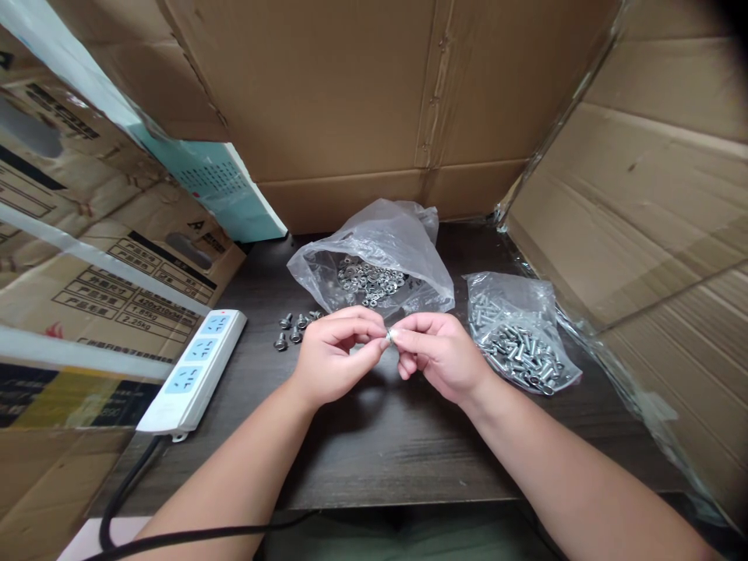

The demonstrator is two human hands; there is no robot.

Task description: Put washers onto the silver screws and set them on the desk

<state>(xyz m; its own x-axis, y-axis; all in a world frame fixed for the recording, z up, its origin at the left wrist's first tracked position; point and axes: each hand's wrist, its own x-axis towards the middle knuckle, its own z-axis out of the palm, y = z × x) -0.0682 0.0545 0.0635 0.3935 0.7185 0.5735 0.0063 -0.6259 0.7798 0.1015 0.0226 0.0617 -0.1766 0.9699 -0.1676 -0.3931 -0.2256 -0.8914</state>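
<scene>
My left hand [342, 349] and my right hand [437, 347] meet above the middle of the table, fingertips pinched together. Between them is a small shiny metal piece [390, 336] with a rounded edge like a washer; the fingers cover most of it. Just beyond my hands, an open clear plastic bag [403, 241] holds many loose washers [374, 280]. Several bolts with washers on them [296, 333] stand on the table left of my left hand, some partly hidden behind it. To the right of my right hand lies a clear bag [514, 292] full of bolts [529, 354].
A white power strip [195, 374] with a black cable [125, 487] lies along the table's left side. Cardboard walls [327, 93] enclose the dark table [403, 460] at left, back and right. A light-blue printed sheet [216, 183] is at the back left.
</scene>
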